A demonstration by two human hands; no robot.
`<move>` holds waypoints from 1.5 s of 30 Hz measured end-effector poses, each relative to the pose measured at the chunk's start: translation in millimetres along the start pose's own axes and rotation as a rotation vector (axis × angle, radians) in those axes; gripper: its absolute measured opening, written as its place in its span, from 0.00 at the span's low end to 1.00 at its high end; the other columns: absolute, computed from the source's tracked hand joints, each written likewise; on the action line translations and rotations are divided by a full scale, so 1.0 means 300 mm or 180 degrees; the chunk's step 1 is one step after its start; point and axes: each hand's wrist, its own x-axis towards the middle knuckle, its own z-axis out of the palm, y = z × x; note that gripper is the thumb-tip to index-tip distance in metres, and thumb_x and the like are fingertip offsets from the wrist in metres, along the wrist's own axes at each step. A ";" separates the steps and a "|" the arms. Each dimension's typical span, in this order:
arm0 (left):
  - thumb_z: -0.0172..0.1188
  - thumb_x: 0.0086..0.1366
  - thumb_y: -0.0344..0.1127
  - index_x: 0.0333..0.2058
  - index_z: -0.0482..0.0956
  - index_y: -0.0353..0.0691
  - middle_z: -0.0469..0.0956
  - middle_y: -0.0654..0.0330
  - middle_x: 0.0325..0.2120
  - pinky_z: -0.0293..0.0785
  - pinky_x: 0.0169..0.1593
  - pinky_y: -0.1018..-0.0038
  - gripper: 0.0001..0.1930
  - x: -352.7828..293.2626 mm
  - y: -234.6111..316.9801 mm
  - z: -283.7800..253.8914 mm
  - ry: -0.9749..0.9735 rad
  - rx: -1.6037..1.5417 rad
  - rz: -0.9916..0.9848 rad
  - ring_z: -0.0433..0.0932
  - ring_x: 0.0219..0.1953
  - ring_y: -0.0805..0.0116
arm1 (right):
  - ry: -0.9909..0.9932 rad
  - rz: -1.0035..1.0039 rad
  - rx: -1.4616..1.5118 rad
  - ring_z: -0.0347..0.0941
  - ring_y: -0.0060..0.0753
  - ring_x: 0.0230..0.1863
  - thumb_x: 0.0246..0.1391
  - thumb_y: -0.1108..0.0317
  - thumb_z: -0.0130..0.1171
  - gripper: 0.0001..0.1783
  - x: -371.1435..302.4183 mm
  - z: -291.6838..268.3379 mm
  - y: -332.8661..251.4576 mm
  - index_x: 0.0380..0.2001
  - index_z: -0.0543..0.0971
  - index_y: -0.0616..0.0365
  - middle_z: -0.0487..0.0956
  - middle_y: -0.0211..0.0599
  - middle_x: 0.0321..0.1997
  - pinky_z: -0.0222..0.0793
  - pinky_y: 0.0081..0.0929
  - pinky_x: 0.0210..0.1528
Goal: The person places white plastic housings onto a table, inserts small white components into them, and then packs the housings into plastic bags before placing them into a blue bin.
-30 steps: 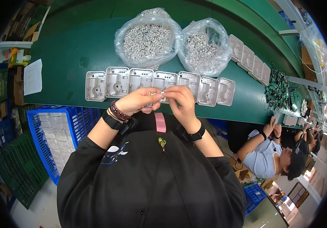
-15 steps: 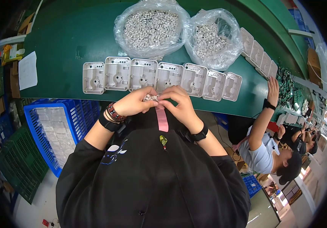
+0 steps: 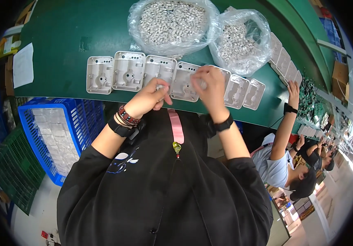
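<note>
A row of several light-grey plastic housings (image 3: 128, 78), open side up, stands along the table's near edge. My left hand (image 3: 151, 95) is closed in front of the third housing from the left, its fingers curled over small white parts that are mostly hidden now. My right hand (image 3: 211, 87) reaches over the right side of the middle housing (image 3: 183, 88). Its thumb and fingertips are pinched together above that housing's inside, and whatever they hold is too small to make out. The hand partly covers the housing to its right.
Two clear plastic bags (image 3: 172, 24) of small white parts stand behind the row. More housings (image 3: 283, 61) are stacked at the right, near a co-worker's hand (image 3: 293, 92). A blue crate (image 3: 63, 104) stands at the left, below a paper sheet (image 3: 23, 65) on the table.
My hands were together over a cluster of small white parts; now they are apart. The right hand has moved forward and right over the housings, while the left has turned and moved slightly left.
</note>
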 end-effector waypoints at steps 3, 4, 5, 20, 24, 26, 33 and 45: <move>0.43 0.63 0.34 0.39 0.61 0.37 0.67 0.63 0.22 0.53 0.19 0.85 0.08 -0.014 -0.029 -0.065 0.0469 -0.0565 0.0114 0.56 0.15 0.81 | -0.0115 -0.0243 -0.1138 0.64 0.34 0.42 0.29 0.69 0.62 0.07 0.041 0.046 0.089 0.18 0.75 0.51 0.70 0.29 0.39 0.58 0.29 0.39; 0.43 0.64 0.34 0.38 0.61 0.38 0.67 0.63 0.22 0.53 0.19 0.85 0.08 -0.027 -0.026 -0.083 0.0519 -0.0848 0.0151 0.56 0.15 0.81 | -0.0135 -0.0265 -0.1131 0.64 0.34 0.42 0.29 0.69 0.62 0.07 0.048 0.066 0.110 0.18 0.75 0.51 0.70 0.29 0.39 0.58 0.29 0.39; 0.43 0.64 0.34 0.37 0.61 0.38 0.67 0.63 0.23 0.52 0.19 0.85 0.07 -0.042 -0.023 -0.102 0.0582 -0.1132 0.0190 0.55 0.15 0.81 | -0.0250 -0.0445 -0.1261 0.63 0.34 0.42 0.29 0.69 0.61 0.06 0.057 0.090 0.123 0.17 0.75 0.51 0.70 0.29 0.40 0.58 0.29 0.40; 0.45 0.63 0.39 0.33 0.69 0.35 0.66 0.68 0.19 0.52 0.19 0.87 0.12 -0.208 -0.002 -0.243 0.0372 -0.0442 0.0526 0.55 0.15 0.85 | -0.0876 -0.1258 -0.2055 0.62 0.35 0.46 0.32 0.68 0.54 0.07 0.063 0.166 0.100 0.21 0.76 0.54 0.68 0.32 0.46 0.57 0.29 0.45; 0.44 0.64 0.41 0.32 0.69 0.35 0.63 0.68 0.18 0.51 0.19 0.87 0.13 -0.255 0.009 -0.232 0.0297 -0.0330 0.0522 0.54 0.15 0.84 | -0.0739 -0.0955 -0.1970 0.62 0.38 0.45 0.34 0.69 0.55 0.09 0.038 0.113 -0.032 0.26 0.76 0.53 0.68 0.34 0.45 0.57 0.31 0.44; 0.44 0.64 0.42 0.30 0.69 0.36 0.63 0.69 0.18 0.51 0.19 0.87 0.14 -0.265 0.015 -0.230 0.0218 -0.0269 0.0509 0.54 0.15 0.85 | -0.0264 -0.0589 -0.1455 0.62 0.41 0.44 0.36 0.70 0.57 0.09 0.040 0.113 -0.157 0.27 0.75 0.52 0.69 0.35 0.43 0.57 0.34 0.42; 0.45 0.63 0.44 0.27 0.70 0.37 0.64 0.69 0.16 0.56 0.21 0.85 0.15 -0.260 0.030 -0.205 0.0332 0.0958 0.0990 0.59 0.17 0.82 | -0.0162 -0.0600 0.0215 0.61 0.41 0.42 0.34 0.70 0.61 0.09 0.068 0.113 -0.504 0.25 0.75 0.51 0.68 0.33 0.40 0.57 0.34 0.41; 0.49 0.60 0.41 0.27 0.70 0.37 0.67 0.65 0.16 0.63 0.27 0.79 0.12 -0.181 0.000 -0.287 0.0397 0.2092 0.1136 0.68 0.21 0.75 | -0.0690 -0.0355 0.0325 0.63 0.38 0.41 0.32 0.70 0.62 0.07 0.095 0.191 -0.440 0.20 0.75 0.52 0.69 0.29 0.37 0.57 0.32 0.41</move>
